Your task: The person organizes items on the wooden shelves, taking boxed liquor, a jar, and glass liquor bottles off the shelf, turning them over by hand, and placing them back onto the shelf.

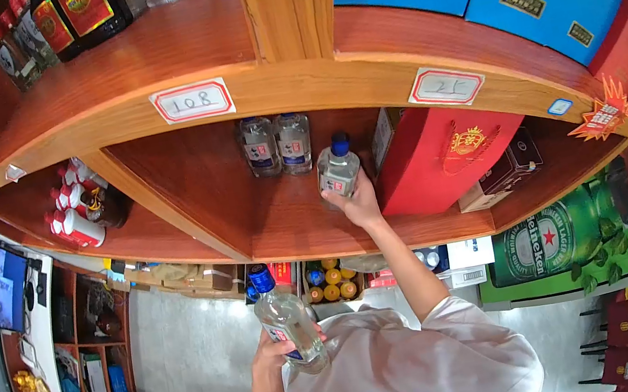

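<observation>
Your right hand [361, 203] grips a blue-capped bottle [340, 175] low on its body, inside the shelf [282, 226]; that side hold probably suits the space beside the red bag [441, 162]. Two matching bottles [294, 145] stand side by side behind, presumably grouped as alike. Your left hand [268, 355] wraps a second bottle [286, 317], tilted near your chest, likely to keep it secure. Both held bottles are clear glass, with red marks on their labels.

A clear bottle [289, 322], blue-capped, leans within the left fingers [277, 349], its neck above them. A second bottle [338, 171], clear and blue-capped, is gripped by the right fingers [337, 199].
</observation>
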Action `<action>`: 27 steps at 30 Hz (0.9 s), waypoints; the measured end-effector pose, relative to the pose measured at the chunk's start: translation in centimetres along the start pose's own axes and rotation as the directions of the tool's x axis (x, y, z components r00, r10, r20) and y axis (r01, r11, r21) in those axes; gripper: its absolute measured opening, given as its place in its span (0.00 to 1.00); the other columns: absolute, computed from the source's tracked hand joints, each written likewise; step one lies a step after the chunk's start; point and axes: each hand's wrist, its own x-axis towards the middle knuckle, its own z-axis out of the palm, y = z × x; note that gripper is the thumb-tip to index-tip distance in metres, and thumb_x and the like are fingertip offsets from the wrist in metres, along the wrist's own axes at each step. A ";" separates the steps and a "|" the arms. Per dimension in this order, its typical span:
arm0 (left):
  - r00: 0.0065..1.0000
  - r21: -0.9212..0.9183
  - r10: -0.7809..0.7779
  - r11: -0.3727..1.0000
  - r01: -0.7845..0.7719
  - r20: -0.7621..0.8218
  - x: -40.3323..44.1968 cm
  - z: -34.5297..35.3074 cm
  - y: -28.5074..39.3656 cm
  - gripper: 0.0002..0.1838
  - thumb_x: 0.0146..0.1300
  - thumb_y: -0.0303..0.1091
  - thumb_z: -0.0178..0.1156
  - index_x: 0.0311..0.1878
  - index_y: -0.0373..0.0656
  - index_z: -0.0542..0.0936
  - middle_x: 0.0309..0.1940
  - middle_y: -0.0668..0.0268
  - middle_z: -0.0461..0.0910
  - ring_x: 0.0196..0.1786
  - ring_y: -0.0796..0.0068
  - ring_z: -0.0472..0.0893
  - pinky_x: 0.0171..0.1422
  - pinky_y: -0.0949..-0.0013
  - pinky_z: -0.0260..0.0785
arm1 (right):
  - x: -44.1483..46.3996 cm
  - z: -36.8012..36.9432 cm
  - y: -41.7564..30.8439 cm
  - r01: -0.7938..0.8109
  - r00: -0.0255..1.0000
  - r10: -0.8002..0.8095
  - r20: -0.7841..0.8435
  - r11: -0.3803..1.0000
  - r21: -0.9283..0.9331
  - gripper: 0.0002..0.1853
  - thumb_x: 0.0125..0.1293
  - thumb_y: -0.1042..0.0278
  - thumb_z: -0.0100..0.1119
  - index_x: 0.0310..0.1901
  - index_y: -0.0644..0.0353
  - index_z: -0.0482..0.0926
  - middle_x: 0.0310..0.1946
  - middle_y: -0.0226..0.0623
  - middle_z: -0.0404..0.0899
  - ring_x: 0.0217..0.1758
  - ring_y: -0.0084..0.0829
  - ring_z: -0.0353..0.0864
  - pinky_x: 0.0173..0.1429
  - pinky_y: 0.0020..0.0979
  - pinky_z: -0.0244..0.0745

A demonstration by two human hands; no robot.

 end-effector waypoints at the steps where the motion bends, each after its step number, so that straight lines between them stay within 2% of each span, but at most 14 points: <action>1: 1.000 0.008 -0.001 1.000 0.001 -0.026 -0.2 0.5 0.0 0.40 0.42 0.40 0.76 0.60 0.32 0.76 0.47 0.42 0.84 0.49 0.39 0.86 0.57 0.41 0.80 | 0.3 0.0 0.0 -0.011 0.999 0.010 0.033 1.000 0.027 0.36 0.59 0.73 0.77 0.66 0.63 0.68 0.58 0.38 0.79 0.61 0.28 0.78 0.68 0.32 0.71; 3: 0.999 -0.010 -0.004 1.000 0.003 -0.042 -0.6 0.3 -0.6 0.40 0.42 0.37 0.76 0.61 0.32 0.75 0.47 0.42 0.84 0.49 0.40 0.86 0.57 0.40 0.80 | 1.7 -0.3 -0.2 -0.023 0.995 0.016 0.096 0.996 0.081 0.36 0.59 0.71 0.77 0.67 0.61 0.67 0.60 0.37 0.78 0.63 0.27 0.77 0.69 0.32 0.69; 4: 0.999 -0.035 -0.007 0.999 0.006 -0.034 -0.8 -0.4 -1.3 0.41 0.42 0.35 0.76 0.63 0.33 0.74 0.48 0.43 0.84 0.50 0.40 0.86 0.58 0.39 0.79 | 2.5 -0.5 0.1 -0.086 0.991 0.078 0.105 0.994 0.065 0.39 0.56 0.68 0.80 0.66 0.61 0.69 0.60 0.40 0.77 0.62 0.33 0.77 0.69 0.35 0.70; 5: 1.000 -0.059 -0.010 0.998 0.008 -0.022 -1.1 -0.9 -1.7 0.42 0.42 0.33 0.75 0.64 0.33 0.72 0.49 0.43 0.84 0.51 0.41 0.87 0.59 0.38 0.79 | 3.0 -0.8 0.2 -0.020 0.998 0.030 0.052 0.983 -0.181 0.40 0.54 0.67 0.81 0.66 0.62 0.69 0.59 0.42 0.77 0.60 0.36 0.77 0.68 0.36 0.71; 6: 1.000 -0.074 -0.002 0.997 -0.001 -0.030 -1.2 -0.8 -1.6 0.42 0.42 0.33 0.75 0.64 0.33 0.72 0.49 0.43 0.84 0.51 0.40 0.86 0.59 0.38 0.79 | 3.5 -1.1 -0.1 0.036 0.999 -0.034 0.014 0.907 -0.420 0.41 0.52 0.65 0.82 0.66 0.62 0.70 0.58 0.44 0.76 0.59 0.39 0.77 0.67 0.38 0.71; 7: 0.999 -0.089 0.008 0.996 -0.012 -0.037 -1.2 -0.5 -1.6 0.42 0.42 0.32 0.75 0.64 0.33 0.73 0.49 0.43 0.84 0.51 0.40 0.86 0.60 0.38 0.79 | 3.8 -1.2 -0.4 0.077 0.994 -0.106 -0.008 0.771 -0.632 0.42 0.51 0.64 0.83 0.65 0.63 0.70 0.57 0.46 0.76 0.58 0.41 0.78 0.66 0.40 0.72; 8: 0.999 -0.101 0.020 0.995 -0.024 -0.044 -1.2 -0.2 -1.4 0.41 0.43 0.32 0.75 0.64 0.33 0.73 0.49 0.43 0.84 0.51 0.39 0.86 0.60 0.37 0.78 | 3.8 -1.0 -0.6 0.034 0.986 -0.128 -0.103 0.771 -0.636 0.43 0.47 0.61 0.85 0.63 0.65 0.72 0.53 0.49 0.74 0.54 0.48 0.76 0.62 0.44 0.73; 11: 0.997 -0.080 0.046 0.995 -0.051 -0.066 -1.6 0.3 -1.1 0.41 0.43 0.32 0.75 0.64 0.33 0.73 0.50 0.43 0.84 0.51 0.38 0.86 0.59 0.37 0.79 | 3.6 -0.8 -1.0 -0.029 0.976 -0.094 -0.195 0.835 -0.549 0.39 0.48 0.55 0.85 0.59 0.62 0.75 0.48 0.43 0.75 0.47 0.39 0.79 0.51 0.37 0.77; 12: 0.987 0.018 0.025 1.000 -0.022 -0.161 -1.6 1.0 -0.8 0.39 0.38 0.41 0.77 0.57 0.32 0.78 0.45 0.43 0.84 0.47 0.39 0.87 0.54 0.40 0.81 | 3.4 -0.6 -0.6 -0.014 0.977 -0.107 -0.186 0.834 -0.551 0.37 0.50 0.58 0.85 0.58 0.62 0.75 0.48 0.43 0.75 0.46 0.39 0.80 0.49 0.36 0.77; 15: 0.980 -0.015 -0.015 1.000 0.013 -0.196 -1.6 1.1 -0.6 0.40 0.38 0.39 0.77 0.57 0.32 0.77 0.46 0.43 0.84 0.47 0.38 0.86 0.54 0.38 0.80 | 3.4 -0.4 0.1 0.042 0.959 -0.191 -0.210 0.829 -0.558 0.34 0.52 0.62 0.83 0.58 0.62 0.75 0.48 0.43 0.75 0.45 0.38 0.80 0.49 0.36 0.78; 18: 0.981 -0.026 -0.018 1.000 0.014 -0.192 -1.6 1.1 -0.6 0.40 0.38 0.37 0.77 0.58 0.32 0.77 0.46 0.43 0.84 0.47 0.37 0.86 0.55 0.37 0.80 | 4.2 -0.1 0.3 -0.070 0.974 -0.057 -0.217 0.841 -0.536 0.39 0.52 0.59 0.82 0.63 0.64 0.73 0.54 0.51 0.75 0.58 0.53 0.76 0.63 0.47 0.73; 22: 0.996 -0.051 0.005 0.999 -0.010 -0.085 -1.7 0.3 -0.4 0.41 0.44 0.35 0.76 0.64 0.35 0.73 0.50 0.43 0.83 0.52 0.39 0.85 0.59 0.37 0.78 | 5.3 0.5 0.9 -0.054 0.965 -0.084 -0.250 0.866 -0.497 0.39 0.53 0.59 0.82 0.64 0.64 0.73 0.56 0.54 0.76 0.61 0.55 0.75 0.65 0.47 0.72; 24: 0.996 -0.056 0.005 0.998 -0.010 -0.085 -1.9 -0.3 -0.4 0.41 0.44 0.35 0.76 0.64 0.35 0.73 0.50 0.42 0.83 0.52 0.39 0.85 0.59 0.37 0.78 | 5.6 0.6 1.1 -0.075 0.964 -0.060 -0.259 0.873 -0.482 0.40 0.53 0.60 0.82 0.65 0.64 0.72 0.57 0.55 0.77 0.62 0.55 0.75 0.66 0.47 0.71; 27: 0.997 -0.071 0.026 0.997 -0.032 -0.079 -2.0 -1.1 -0.4 0.41 0.45 0.36 0.76 0.64 0.35 0.73 0.50 0.41 0.83 0.51 0.39 0.85 0.59 0.37 0.78 | 5.8 0.7 1.8 -0.033 0.957 -0.111 -0.269 0.877 -0.479 0.40 0.54 0.61 0.81 0.66 0.64 0.72 0.58 0.55 0.77 0.62 0.56 0.75 0.67 0.47 0.71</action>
